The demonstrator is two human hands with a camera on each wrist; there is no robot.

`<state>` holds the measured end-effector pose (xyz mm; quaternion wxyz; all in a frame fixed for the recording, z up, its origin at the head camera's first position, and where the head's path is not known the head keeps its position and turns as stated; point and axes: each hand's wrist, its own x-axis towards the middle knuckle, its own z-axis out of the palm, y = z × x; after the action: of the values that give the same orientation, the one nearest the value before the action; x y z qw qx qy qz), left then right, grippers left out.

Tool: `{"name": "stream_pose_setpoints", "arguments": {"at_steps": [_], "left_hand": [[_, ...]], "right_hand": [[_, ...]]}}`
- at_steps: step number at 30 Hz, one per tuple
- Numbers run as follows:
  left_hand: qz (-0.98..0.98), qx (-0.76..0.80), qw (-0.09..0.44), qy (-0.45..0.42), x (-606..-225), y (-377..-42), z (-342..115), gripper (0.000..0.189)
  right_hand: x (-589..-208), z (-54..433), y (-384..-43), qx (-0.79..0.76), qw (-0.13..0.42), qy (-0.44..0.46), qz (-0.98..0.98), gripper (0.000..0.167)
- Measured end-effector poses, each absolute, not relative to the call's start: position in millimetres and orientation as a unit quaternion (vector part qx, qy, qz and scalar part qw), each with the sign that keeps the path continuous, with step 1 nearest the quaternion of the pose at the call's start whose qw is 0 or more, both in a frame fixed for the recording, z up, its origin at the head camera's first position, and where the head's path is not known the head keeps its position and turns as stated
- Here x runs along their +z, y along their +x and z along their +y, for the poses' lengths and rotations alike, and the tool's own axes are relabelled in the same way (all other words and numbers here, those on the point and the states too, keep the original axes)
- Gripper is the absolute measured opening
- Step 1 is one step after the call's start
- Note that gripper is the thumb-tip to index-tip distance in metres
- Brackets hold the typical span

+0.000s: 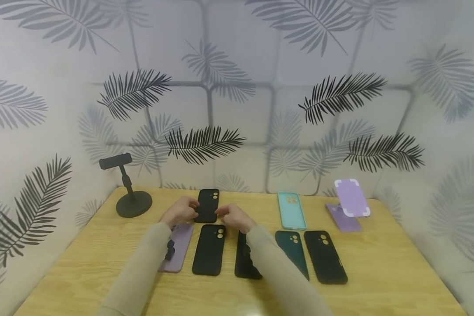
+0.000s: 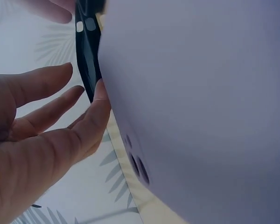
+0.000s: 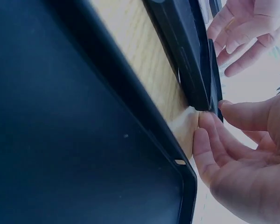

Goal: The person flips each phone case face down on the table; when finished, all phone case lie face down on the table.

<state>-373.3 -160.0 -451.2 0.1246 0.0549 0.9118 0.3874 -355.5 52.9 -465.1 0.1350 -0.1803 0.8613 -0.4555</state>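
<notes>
A black phone case with camera cutouts lies at the back of the table, between both hands. My left hand is at its left edge; in the left wrist view the fingertips reach the case's side while the thumb stands apart from it. My right hand is at its lower right; in the right wrist view thumb and fingers pinch the case's corner. Just in front lies a second black phone case. A purple phone case lies partly under the left forearm, and another black case under the right.
To the right lie a dark green case, a black case and a turquoise case. A black phone stand is at back left, a purple stand at back right. A leaf-patterned wall rises behind the table.
</notes>
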Motion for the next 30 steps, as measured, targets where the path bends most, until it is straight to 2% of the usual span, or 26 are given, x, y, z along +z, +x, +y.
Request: {"name": "stream_pose_setpoints", "arguments": {"at_steps": [10, 19, 23, 30], "left_hand": [[0.881, 0.462, 0.103, 0.001, -450.3, -376.7, -154.0, 0.045], [0.784, 0.607, 0.131, -0.003, -444.8, -373.8, -152.9, 0.066], [0.769, 0.626, 0.133, -0.002, -442.0, -372.4, -149.3, 0.068], [0.753, 0.642, 0.143, 0.005, -441.2, -373.3, -140.7, 0.070]], "right_hand": [[-463.1, 50.1, -356.3, -0.465, 0.143, -0.168, 0.857, 0.037], [-463.4, 53.6, -351.9, -0.475, 0.138, -0.157, 0.855, 0.032], [-462.8, 50.9, -351.3, -0.493, 0.144, -0.154, 0.844, 0.029], [-461.3, 44.0, -353.1, -0.552, 0.185, -0.154, 0.798, 0.041]]}}
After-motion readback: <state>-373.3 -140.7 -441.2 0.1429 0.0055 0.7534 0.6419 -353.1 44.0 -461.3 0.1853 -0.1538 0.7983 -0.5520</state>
